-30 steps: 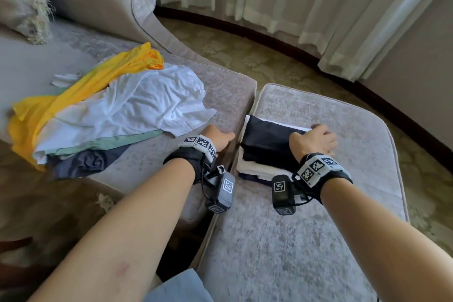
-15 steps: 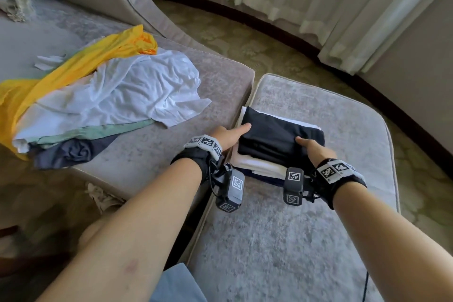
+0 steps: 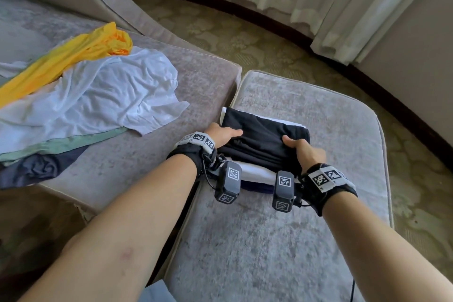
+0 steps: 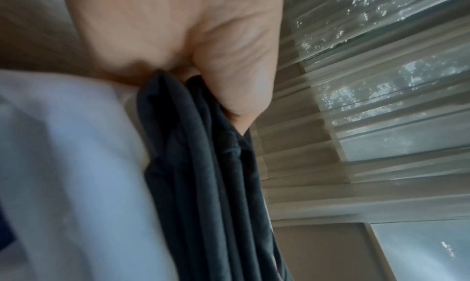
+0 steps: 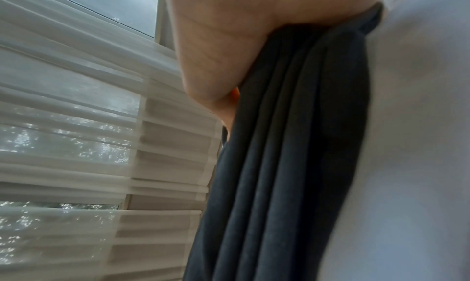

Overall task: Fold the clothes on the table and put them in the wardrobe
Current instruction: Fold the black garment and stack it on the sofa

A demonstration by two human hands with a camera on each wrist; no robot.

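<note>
Takes the folded stack [image 3: 264, 154] from both ends: left hand [image 3: 220, 133] clamped on the left end, right hand [image 3: 304, 152] clamped on the right end, each thumb pressed down on the black garment [image 3: 262, 137] that forms the top layer. Shows the same in the wrist views, with the thumb side of the left hand [image 4: 203, 44] and of the right hand [image 5: 229, 34] biting into the dark folds, white layers [image 3: 255, 174] directly under them. Cannot tell where the other fingers lie, since hidden under or behind the cloth. Sits at the left edge of the grey footstool [image 3: 294, 228], just beside the sofa seat [image 3: 196, 76]; cannot tell whether resting on it or raised a little. Probably handles as light and very soft, with no stiffness at all, so likely sags in the middle and lets the layers slide if held only by the top piece. Better to reach the fingers fully under the lowest layer at both ends, to squeeze the whole thickness between thumb and fingers, and to keep the stack level on the way to the wardrobe, which appears in no view. Leaves more work on the sofa seat, well apart from the hands: a white shirt [image 3: 110, 100], a yellow garment [image 3: 73, 56], a green piece [image 3: 61, 144] and a dark blue piece [image 3: 36, 167], all unfolded in one loose heap.
</note>
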